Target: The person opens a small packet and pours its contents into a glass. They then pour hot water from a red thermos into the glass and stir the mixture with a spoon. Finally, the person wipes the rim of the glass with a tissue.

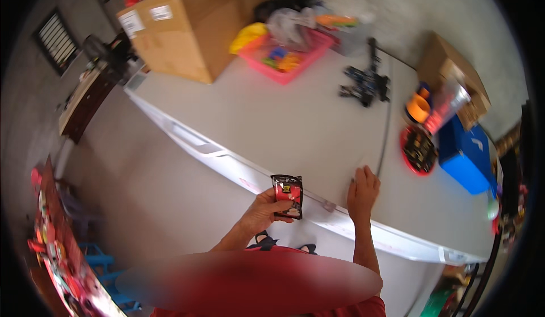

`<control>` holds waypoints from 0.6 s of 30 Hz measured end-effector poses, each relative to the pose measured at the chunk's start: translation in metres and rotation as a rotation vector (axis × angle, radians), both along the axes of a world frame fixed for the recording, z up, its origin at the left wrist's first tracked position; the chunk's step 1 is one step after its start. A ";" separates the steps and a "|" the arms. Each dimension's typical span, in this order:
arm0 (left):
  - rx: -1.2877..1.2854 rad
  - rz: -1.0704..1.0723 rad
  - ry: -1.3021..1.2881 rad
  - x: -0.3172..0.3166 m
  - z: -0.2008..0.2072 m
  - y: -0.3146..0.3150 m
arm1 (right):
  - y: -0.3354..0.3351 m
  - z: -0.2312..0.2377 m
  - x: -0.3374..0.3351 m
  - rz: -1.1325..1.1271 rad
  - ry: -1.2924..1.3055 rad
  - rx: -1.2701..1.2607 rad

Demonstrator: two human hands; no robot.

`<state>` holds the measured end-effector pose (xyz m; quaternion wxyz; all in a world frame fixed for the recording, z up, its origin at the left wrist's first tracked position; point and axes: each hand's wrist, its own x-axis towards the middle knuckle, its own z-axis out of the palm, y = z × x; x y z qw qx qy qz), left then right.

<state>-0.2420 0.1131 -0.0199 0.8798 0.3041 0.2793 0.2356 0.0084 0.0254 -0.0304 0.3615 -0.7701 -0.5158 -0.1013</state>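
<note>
My left hand (264,210) grips a small red and black sachet (288,191), thumb across its front, just off the table's near edge. The sachet looks like an instant drink packet and stands upright in the fingers. To the right, my right hand (362,196) is over the near part of the grey table (306,129). Its fingers are loosely bent with the thumb apart, and nothing shows in them. A round red tray (404,153) with dark packets in it lies beyond my right hand, farther to the right.
At the back stand a large cardboard box (196,27), a pink basket (284,77) with colourful things, and a black tripod-like device (366,84). On the right are a blue box (465,155), an orange tape roll (418,108), a clear red-based container (445,107) and an open carton (477,84).
</note>
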 end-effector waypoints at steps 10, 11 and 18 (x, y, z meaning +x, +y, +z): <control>0.013 0.319 0.253 -0.132 -0.009 0.026 | 0.142 -0.006 -0.168 0.249 -0.237 -0.063; -0.002 0.371 0.242 -0.141 -0.011 0.027 | 0.159 -0.002 -0.182 0.297 -0.248 -0.055; -0.199 0.636 0.133 -0.196 -0.031 0.000 | 0.251 -0.005 -0.252 0.643 -0.360 -0.077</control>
